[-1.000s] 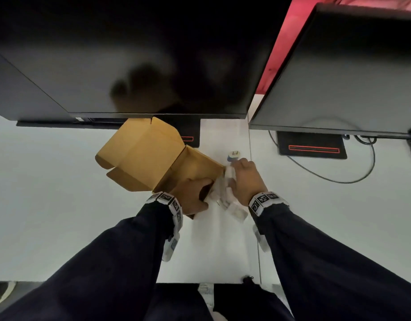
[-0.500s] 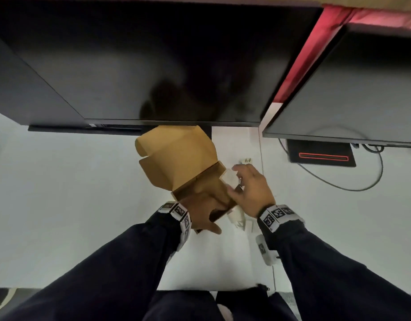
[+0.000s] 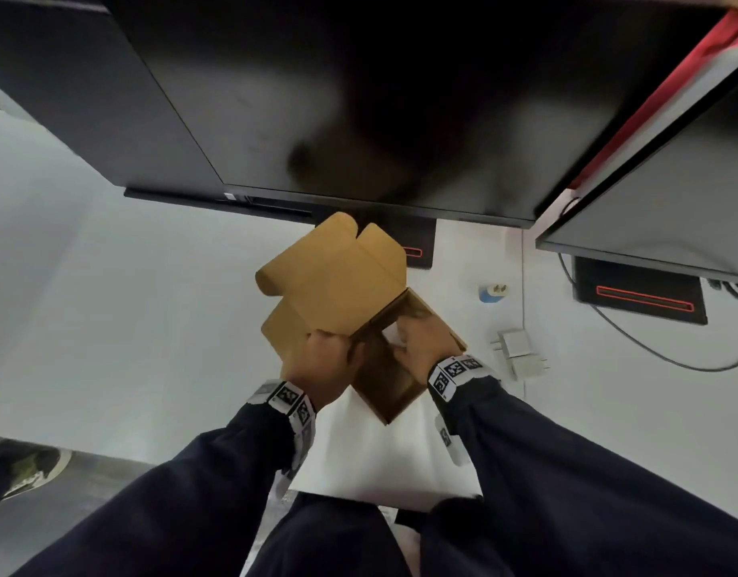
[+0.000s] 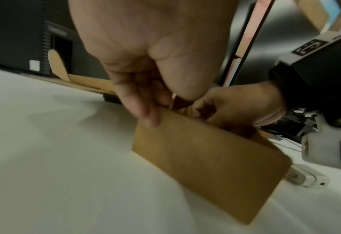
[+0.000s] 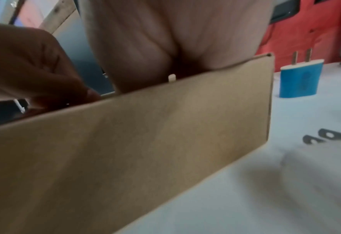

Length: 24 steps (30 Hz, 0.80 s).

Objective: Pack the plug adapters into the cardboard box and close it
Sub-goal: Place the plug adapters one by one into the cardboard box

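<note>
An open brown cardboard box [image 3: 386, 383] sits on the white table, its lid [image 3: 334, 276] folded back to the far left. My left hand [image 3: 323, 362] pinches the box's left wall [image 4: 205, 158], thumb inside and fingers [image 4: 145, 114] outside. My right hand [image 3: 421, 343] reaches down into the box with its fingers curled round a white plug adapter [image 3: 390, 333]; in the right wrist view the box wall [image 5: 125, 142] hides those fingers. A blue plug adapter [image 3: 492, 292] [image 5: 299, 79] stands prongs-up to the right of the box. Two white plug adapters [image 3: 519, 351] lie right of my right wrist.
Two dark monitors [image 3: 359, 97] overhang the back of the table, with their bases [image 3: 637, 291] behind the box. A black cable [image 3: 650, 351] loops at the right. The table's front edge [image 3: 383, 493] lies just before my lap.
My right hand lifted a white adapter from the pile beside the box and lowered it into the box. My left hand shifted its grip along the box wall, and the box turned slightly.
</note>
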Tool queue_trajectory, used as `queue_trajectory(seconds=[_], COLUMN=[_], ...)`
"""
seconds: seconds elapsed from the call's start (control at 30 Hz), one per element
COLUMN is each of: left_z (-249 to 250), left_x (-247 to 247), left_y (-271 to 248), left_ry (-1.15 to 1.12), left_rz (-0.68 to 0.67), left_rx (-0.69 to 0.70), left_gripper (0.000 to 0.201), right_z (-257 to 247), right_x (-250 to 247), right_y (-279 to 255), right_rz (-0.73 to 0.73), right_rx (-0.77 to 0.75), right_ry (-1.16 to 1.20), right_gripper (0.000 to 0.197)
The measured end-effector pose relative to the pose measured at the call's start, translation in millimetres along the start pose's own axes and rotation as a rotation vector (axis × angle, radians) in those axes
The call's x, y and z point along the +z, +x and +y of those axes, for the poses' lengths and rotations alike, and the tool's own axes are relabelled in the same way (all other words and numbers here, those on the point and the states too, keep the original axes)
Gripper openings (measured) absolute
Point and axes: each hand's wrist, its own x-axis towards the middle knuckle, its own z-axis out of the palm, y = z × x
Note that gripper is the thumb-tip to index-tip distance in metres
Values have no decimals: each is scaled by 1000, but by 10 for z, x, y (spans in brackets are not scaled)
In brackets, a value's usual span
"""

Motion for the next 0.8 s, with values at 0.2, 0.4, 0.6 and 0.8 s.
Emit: queue_trajectory(seconds=[0.2, 0.4, 0.6, 0.8], left_z=[-100, -129, -72, 126], left_x=[-92, 51, 24, -88], left_y=[133, 73, 335, 554], left_ry=[-76, -551, -928, -851], left_rz=[-9, 170, -136, -255], left_rx=[81, -123, -339, -347], left_gripper=[19, 33, 43, 21], right_z=[-25, -14, -64, -35], right_x=[86, 261, 267, 177], right_y=[-18, -124, -31, -7], right_rz=[-21, 6, 107, 66], right_rx=[112, 152, 157, 160], right_ry=[159, 409, 439, 529], right_gripper=[30, 22, 19, 40])
